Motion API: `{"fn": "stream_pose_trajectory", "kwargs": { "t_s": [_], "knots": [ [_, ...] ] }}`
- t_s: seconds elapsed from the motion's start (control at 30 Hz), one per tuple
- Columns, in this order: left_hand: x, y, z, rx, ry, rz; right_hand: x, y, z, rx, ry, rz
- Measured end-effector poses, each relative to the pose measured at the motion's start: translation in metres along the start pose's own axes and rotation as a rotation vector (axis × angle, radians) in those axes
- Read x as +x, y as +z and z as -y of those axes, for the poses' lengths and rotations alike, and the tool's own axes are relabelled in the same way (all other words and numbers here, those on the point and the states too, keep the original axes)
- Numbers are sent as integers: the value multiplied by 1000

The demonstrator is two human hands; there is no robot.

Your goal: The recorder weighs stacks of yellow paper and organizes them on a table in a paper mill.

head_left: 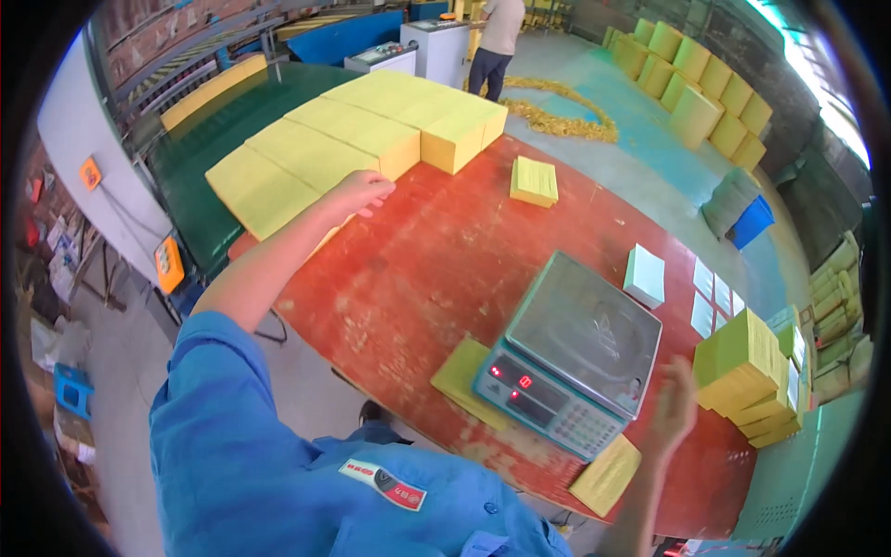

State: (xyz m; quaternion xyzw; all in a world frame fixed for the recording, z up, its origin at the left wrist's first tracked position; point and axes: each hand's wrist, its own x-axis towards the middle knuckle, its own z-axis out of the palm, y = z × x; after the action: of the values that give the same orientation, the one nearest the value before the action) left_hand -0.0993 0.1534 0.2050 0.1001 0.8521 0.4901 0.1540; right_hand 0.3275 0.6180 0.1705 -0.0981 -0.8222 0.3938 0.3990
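My left hand [362,193] is over the near corner of a large block of yellow paper stacks [325,139] at the table's far left. Its fingers are loosely bent and a little apart, with nothing visible in them. On the right, my right hand [673,408] is beside a digital weighing scale [585,320], smeared by motion, so its fingers are unclear. The scale has a bare metal pan and red lights on its panel. Yellow sheets [469,381] lie under its left side, and a yellow pad [605,475] lies by its near right corner.
The red table [399,288] carries a small yellow paper stack [534,180], a white stack [645,276], white labels [710,292] and yellow bundles [742,367] at right. Beyond stand a person [499,42], yellow stacks [691,79] and a blue bin [752,223]. A green conveyor [200,153] adjoins at left.
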Motion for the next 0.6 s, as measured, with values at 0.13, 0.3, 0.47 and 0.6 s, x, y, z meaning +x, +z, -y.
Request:
{"fn": "stream_pose_trajectory", "kwargs": {
  "t_s": [0.13,0.3,0.47,0.6],
  "knots": [
    [48,-56,20,150,69,-6,-66,213,126,10,-121,406],
    [127,-89,20,553,261,94,-125,358,158,124,152,471],
    [236,-61,0,725,559,-37,-157,379,126,-251,-7,426],
    [333,-17,-18,894,650,-126,-168,381,117,-362,17,466]
  ]
}}
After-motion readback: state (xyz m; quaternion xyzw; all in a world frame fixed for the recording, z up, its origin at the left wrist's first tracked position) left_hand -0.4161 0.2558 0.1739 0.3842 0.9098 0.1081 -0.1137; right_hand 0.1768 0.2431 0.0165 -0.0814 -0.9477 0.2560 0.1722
